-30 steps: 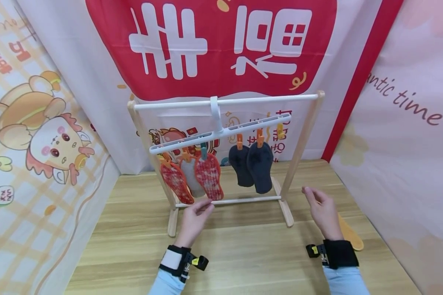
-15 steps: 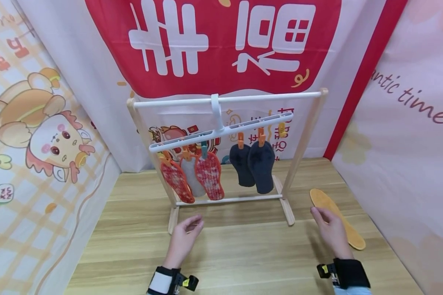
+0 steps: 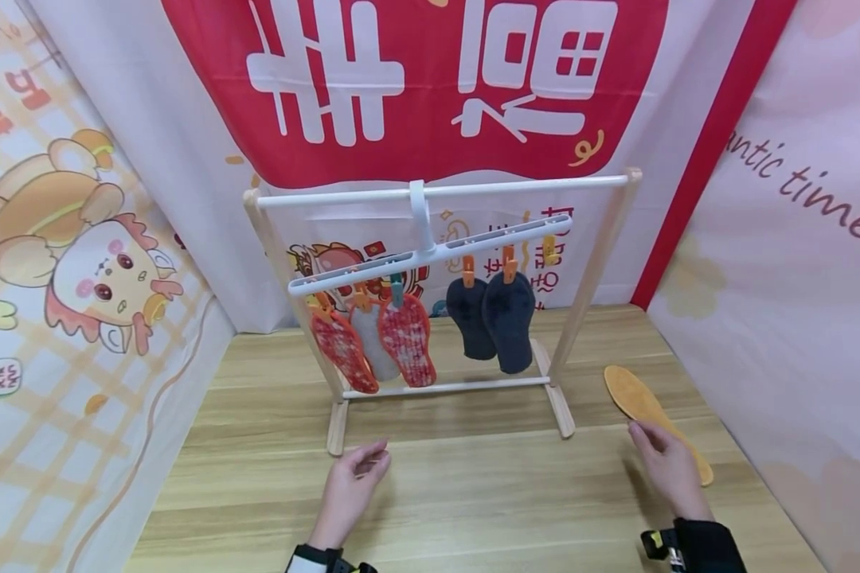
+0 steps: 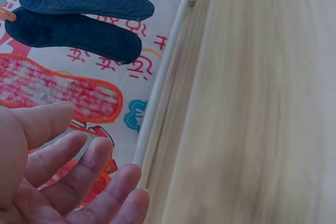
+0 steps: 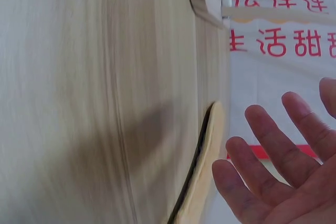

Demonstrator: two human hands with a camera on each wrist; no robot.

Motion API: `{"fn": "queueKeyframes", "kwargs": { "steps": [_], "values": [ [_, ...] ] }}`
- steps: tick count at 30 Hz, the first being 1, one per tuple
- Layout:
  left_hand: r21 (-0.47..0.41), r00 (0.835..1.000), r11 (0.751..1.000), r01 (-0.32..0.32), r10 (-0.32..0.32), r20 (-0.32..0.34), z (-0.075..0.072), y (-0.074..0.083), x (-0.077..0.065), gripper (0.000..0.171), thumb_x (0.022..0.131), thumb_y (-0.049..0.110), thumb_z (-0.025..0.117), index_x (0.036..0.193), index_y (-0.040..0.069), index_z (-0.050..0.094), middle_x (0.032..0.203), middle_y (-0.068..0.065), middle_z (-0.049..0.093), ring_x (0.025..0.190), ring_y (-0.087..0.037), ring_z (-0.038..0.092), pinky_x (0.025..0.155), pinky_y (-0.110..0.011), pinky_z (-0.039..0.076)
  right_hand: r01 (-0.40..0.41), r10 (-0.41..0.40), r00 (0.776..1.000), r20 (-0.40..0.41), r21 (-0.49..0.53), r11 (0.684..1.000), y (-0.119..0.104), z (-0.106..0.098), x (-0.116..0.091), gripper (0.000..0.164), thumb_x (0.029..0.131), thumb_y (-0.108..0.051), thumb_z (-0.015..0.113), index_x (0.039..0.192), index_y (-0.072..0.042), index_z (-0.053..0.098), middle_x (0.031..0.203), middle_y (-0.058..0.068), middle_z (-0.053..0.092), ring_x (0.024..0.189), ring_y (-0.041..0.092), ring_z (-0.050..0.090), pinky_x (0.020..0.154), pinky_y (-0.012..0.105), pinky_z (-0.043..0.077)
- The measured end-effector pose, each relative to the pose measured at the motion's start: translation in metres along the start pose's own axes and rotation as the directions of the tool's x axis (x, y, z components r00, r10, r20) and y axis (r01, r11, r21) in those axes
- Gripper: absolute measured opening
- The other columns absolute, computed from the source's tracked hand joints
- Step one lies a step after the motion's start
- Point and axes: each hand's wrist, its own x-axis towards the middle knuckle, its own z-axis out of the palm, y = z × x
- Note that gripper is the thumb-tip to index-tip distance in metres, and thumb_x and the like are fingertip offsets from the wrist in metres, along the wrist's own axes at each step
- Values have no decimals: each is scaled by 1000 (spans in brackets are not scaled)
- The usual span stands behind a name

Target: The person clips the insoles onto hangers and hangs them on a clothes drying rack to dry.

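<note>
My left hand (image 3: pixel 351 489) hovers over the table in front of the rack, fingers loosely bent and holding nothing. At the right, my right hand (image 3: pixel 670 469) is beside a yellow insole (image 3: pixel 641 398) lying on the table; its fingers are spread and hold nothing in the right wrist view. From a white hanger (image 3: pixel 430 256) hang red-and-white insoles (image 3: pixel 407 338), a grey insole (image 3: pixel 373 342) between them, and two dark blue insoles (image 3: pixel 509 322), all held by small clothespins (image 3: pixel 469 272). A yellow clothespin (image 3: pixel 549 250) at the hanger's right end holds nothing.
A wooden rack (image 3: pixel 588 270) with a white top bar (image 3: pixel 330 197) carries the hanger, which tilts up to the right. Its feet (image 3: pixel 560 412) stand on the wood-grain table (image 3: pixel 473 493). Printed cloth walls (image 3: pixel 781 318) enclose the back and both sides.
My left hand has drawn back from the red insoles toward the front of the table. My right hand has moved back and to the right, uncovering more of the yellow insole.
</note>
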Motion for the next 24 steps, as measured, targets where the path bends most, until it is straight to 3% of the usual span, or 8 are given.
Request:
{"fn": "queueKeyframes", "kwargs": {
  "steps": [5, 11, 13, 15, 18, 22, 24],
  "values": [
    [13, 1000, 1000, 12, -12, -2, -6, -9, -4, 41, 86, 28, 69, 118, 1, 69, 103, -7, 73, 84, -3, 67, 76, -16, 52, -1, 0, 1000, 20, 18, 1000, 14, -12, 5, 51, 97, -38, 51, 126, 2, 64, 121, 27, 65, 78, -33, 34, 66, 1, 38],
    [28, 1000, 999, 28, -28, -9, -12, -15, -9, 40, 87, 28, 69, 118, 2, 69, 104, -7, 73, 85, -3, 67, 77, -16, 52, -9, 11, 998, 62, -43, 999, 25, -28, 17, 55, 99, -41, 44, 130, 1, 60, 129, 28, 60, 80, -34, 30, 66, 5, 38],
    [35, 1000, 999, 30, -30, -9, -14, -16, -11, 39, 86, 28, 69, 117, 3, 69, 104, -7, 73, 85, -4, 67, 77, -15, 52, 5, 1, 998, 66, -91, 996, 28, -31, 23, 55, 99, -41, 43, 129, 1, 61, 128, 28, 60, 83, -23, 46, 67, 10, 39],
    [38, 999, 999, 34, -34, -11, -15, -16, -13, 38, 86, 28, 69, 116, 4, 70, 104, -7, 73, 85, -5, 68, 77, -15, 52, 39, -30, 997, 68, -141, 989, 29, -35, 31, 53, 99, -39, 42, 128, 2, 61, 125, 29, 61, 90, -1, 62, 68, 15, 41],
    [48, 999, 998, 41, -41, -11, -17, -17, -15, 39, 86, 29, 69, 117, 5, 70, 105, -7, 74, 87, -8, 69, 77, -14, 52, 117, -107, 993, 59, -209, 971, 31, -39, 45, 50, 100, -35, 44, 125, 4, 63, 118, 29, 65, 99, 32, 65, 67, 19, 42],
    [57, 999, 997, 48, -47, -21, -20, -17, -17, 39, 87, 28, 68, 117, 3, 69, 104, -7, 74, 88, -11, 69, 78, -14, 52, 170, -158, 985, 68, -236, 957, 29, -43, 60, 48, 99, -33, 48, 122, 6, 64, 113, 29, 67, 96, 37, 65, 69, 25, 46],
    [62, 998, 997, 52, -51, -28, -21, -16, -17, 38, 87, 26, 68, 117, 3, 69, 104, -6, 74, 88, -10, 69, 77, -14, 52, 164, -144, 984, 100, -242, 956, 27, -44, 67, 52, 99, -36, 46, 124, 7, 62, 116, 31, 64, 98, 42, 62, 73, 36, 50]
  ]
}}
